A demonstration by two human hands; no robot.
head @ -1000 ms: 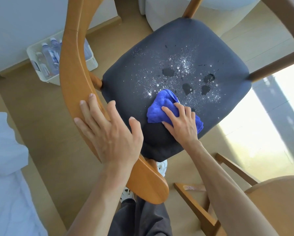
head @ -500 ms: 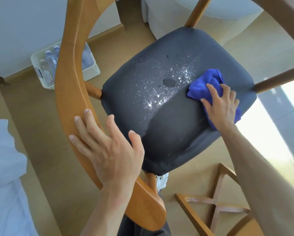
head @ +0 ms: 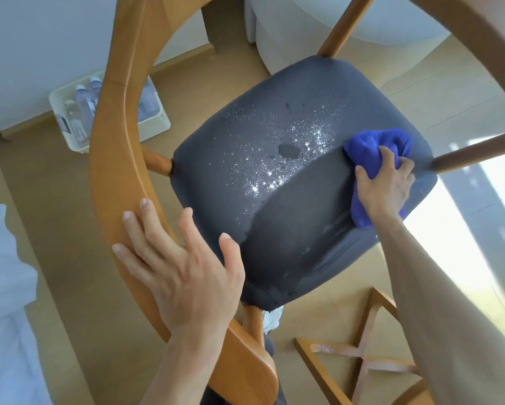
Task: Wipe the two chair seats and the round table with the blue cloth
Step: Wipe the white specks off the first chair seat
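Observation:
A dark grey chair seat (head: 274,235) fills the middle of the view, with glittering droplets and one dark wet spot (head: 288,149) on its far half. The near half looks wiped and darker. My right hand (head: 385,185) grips the bunched blue cloth (head: 374,147) and presses it on the seat's right edge. My left hand (head: 184,267) lies flat with spread fingers on the curved wooden backrest (head: 114,171) at the left.
A white basket of water bottles (head: 79,118) stands on the floor against the wall at the upper left. White bedding (head: 3,287) is at the left edge. A wooden cross-frame (head: 359,355) sits at the lower right, and a wooden rail (head: 479,153) at the right.
My right hand swept the blue cloth from the seat's near middle to its right edge, clearing several dark spots. My left hand stayed on the backrest.

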